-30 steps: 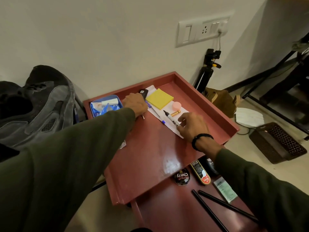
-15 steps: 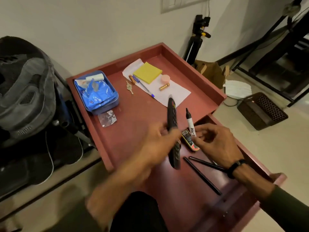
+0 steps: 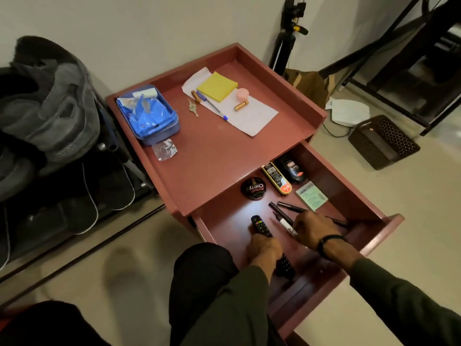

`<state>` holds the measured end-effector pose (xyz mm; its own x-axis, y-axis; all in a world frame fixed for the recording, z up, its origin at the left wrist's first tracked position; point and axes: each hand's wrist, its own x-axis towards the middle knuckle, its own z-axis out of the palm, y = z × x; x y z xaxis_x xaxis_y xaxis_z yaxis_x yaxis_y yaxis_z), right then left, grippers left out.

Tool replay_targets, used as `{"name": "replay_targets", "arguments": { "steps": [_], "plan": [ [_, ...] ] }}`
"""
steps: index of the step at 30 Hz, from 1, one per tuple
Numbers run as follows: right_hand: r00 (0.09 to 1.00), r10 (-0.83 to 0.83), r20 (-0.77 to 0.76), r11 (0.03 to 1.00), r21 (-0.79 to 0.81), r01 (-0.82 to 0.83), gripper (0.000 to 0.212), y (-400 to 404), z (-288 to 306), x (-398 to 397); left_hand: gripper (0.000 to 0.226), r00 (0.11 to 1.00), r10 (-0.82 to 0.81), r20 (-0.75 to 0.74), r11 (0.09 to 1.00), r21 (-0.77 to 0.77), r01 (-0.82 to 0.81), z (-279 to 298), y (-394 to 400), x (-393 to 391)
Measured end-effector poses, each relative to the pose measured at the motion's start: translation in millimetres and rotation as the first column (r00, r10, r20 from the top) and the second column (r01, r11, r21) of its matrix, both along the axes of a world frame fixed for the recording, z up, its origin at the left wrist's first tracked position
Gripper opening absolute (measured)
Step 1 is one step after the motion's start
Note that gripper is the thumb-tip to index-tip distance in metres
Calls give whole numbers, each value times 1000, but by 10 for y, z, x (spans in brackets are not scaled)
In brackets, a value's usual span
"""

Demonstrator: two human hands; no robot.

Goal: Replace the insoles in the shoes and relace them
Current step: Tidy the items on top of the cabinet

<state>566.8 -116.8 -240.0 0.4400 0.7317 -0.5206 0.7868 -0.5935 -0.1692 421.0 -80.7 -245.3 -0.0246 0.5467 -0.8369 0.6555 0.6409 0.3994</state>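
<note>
No shoes or insoles show in the head view. My left hand point(image 3: 262, 247) grips a black remote control point(image 3: 260, 226) and holds it down on the floor of the open red drawer point(image 3: 369, 196). My right hand point(image 3: 314, 229) holds a black-and-white marker point(image 3: 285, 223) low in the same drawer, its tip pointing away from me. Two thin black sticks point(image 3: 291, 208) lie just beyond the marker. A round tin of shoe polish point(image 3: 253, 188), a polish applicator point(image 3: 276, 179) and a black polish bottle point(image 3: 292, 169) sit at the back of the drawer.
The red cabinet top point(image 3: 212, 151) carries a blue box of packets point(image 3: 147, 116), yellow sticky notes point(image 3: 217, 86), a pen point(image 3: 212, 104), keys and a sheet of paper. A grey backpack point(image 3: 50, 108) stands left. A tripod point(image 3: 287, 38) and a dark basket point(image 3: 384, 141) are right.
Both hands left the cabinet top, my left with the remote and my right with the marker, and came down into the open drawer. The camera now looks further down.
</note>
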Motion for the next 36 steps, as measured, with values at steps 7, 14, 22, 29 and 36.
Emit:
{"name": "replay_targets", "arguments": {
  "steps": [7,14,22,29,36],
  "plan": [
    [998,51,44,997,-54,-49,22,-87,-224,-60,34,980,-140,-141,990,5,142,-340,-10,112],
    [993,-4,121,953,300,-32,11,315,254,-87,37,670,-687,-282,659,147,738,283,394,72],
    [992,109,61,694,710,-120,32,2060,982,166,28,861,-435,-262,465,753,465,1192,2212,-58],
    [840,445,310,764,359,-537,56,3214,1033,289,55,459,-575,-677,29,544,839,1085,3179,16],
    [781,545,307,749,240,-617,24,3494,1067,403,23,117,-385,-916,-499,313,808,1022,3632,8]
  ]
}}
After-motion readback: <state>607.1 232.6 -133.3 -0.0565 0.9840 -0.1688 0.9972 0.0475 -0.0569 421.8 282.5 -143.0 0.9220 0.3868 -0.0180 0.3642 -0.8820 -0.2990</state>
